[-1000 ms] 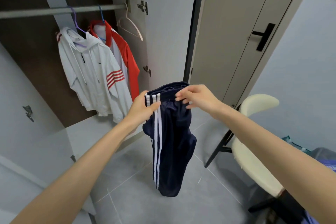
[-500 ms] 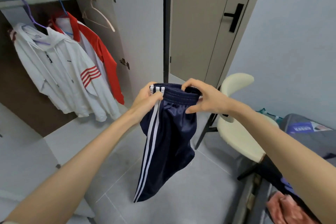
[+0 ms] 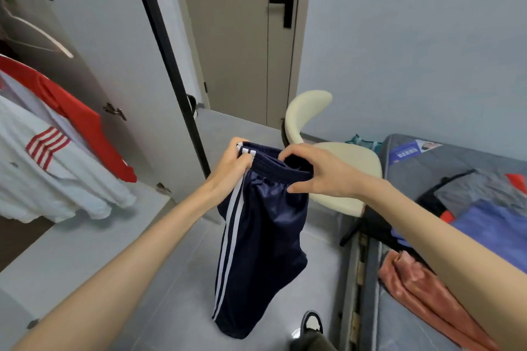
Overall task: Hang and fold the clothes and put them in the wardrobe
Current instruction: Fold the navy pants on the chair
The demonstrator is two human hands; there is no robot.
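Observation:
Navy shorts [image 3: 262, 236] with white side stripes hang in mid-air in front of me, above the grey floor. My left hand [image 3: 231, 168] grips the striped left end of the waistband. My right hand [image 3: 316, 171] pinches the waistband's right side, thumb under and fingers over. At the left edge, inside the open wardrobe [image 3: 57, 23], hang a white hoodie [image 3: 42, 168] with red stripes and a red-and-white top [image 3: 74, 111].
A cream chair [image 3: 350, 159] stands just behind the shorts. To the right is a grey bed [image 3: 456, 162] with a salmon-pink garment [image 3: 427, 291], a blue cloth [image 3: 496, 225] and dark items. A beige door [image 3: 233, 37] is behind. My shoe [image 3: 312, 322] is on the floor.
My view has swung right, from the wardrobe toward the chair and bed. Both hands have kept their hold on the shorts' waistband, which has moved with me.

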